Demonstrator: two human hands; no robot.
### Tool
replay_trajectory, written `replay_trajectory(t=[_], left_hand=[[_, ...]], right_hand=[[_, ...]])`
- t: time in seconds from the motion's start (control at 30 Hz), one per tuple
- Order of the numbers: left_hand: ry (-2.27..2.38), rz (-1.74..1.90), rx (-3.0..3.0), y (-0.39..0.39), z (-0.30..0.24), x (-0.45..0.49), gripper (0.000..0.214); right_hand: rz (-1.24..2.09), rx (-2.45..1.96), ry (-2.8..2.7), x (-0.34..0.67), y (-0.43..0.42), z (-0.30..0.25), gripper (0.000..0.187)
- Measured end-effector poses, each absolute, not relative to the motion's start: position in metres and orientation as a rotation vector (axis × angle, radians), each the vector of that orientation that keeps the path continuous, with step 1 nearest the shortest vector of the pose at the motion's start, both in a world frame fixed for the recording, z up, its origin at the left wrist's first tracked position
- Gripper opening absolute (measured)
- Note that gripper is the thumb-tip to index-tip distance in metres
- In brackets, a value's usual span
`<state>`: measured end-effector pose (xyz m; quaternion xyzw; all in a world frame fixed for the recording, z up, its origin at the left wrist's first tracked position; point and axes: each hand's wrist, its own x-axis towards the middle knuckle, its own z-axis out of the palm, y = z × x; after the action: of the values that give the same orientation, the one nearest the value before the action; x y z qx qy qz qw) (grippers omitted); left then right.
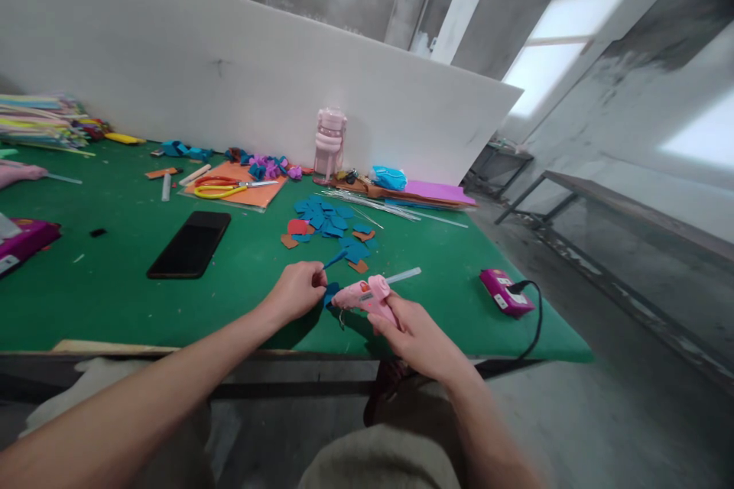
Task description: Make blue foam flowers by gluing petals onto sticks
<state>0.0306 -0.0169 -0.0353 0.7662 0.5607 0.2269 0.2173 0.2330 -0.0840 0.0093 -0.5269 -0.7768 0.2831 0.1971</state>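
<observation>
My right hand (408,325) is wrapped round the handle of a pink hot glue gun (367,294), with a clear glue stick (403,275) poking out of its back end. The gun's nozzle points left at a small blue piece (331,293) near the table's front edge. My left hand (299,288) pinches a thin blue strip (336,259), its fingertips right beside that blue piece. Whether the strip and the piece are joined I cannot tell. Beyond my hands lies a loose pile of blue cut pieces (324,215) with a few orange and red ones among them.
A black phone (189,244) lies to the left, with yellow-and-orange scissors (221,187) on an orange sheet behind it. A pink bottle (329,145) stands against the white board (246,69). A purple power box (505,293) with a black cord sits at right.
</observation>
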Motion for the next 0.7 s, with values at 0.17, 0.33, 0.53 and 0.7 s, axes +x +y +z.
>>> replay_trajectory(t=[0.17,0.33,0.53,0.7], left_hand=[[1.551,0.629,2.126,-0.0166,-0.0362,0.0305,0.008],[1.547,0.633,2.123,-0.0167,-0.0362,0.0304,0.007],[1.539,0.633,2.117,-0.0166,-0.0366,0.0305,0.009],[1.541,0.628,2.1,-0.0168,-0.0364,0.0308,0.008]], right_hand=[[0.799,-1.468,-2.171,0.2332,-0.0837,0.0084,0.025],[0.812,-1.465,-2.166,0.2332,-0.0838,0.0091,0.025],[0.818,-1.454,-2.166,0.2331,-0.0839,0.01,0.025],[0.809,-1.456,-2.167,0.2326,-0.0838,0.0094,0.025]])
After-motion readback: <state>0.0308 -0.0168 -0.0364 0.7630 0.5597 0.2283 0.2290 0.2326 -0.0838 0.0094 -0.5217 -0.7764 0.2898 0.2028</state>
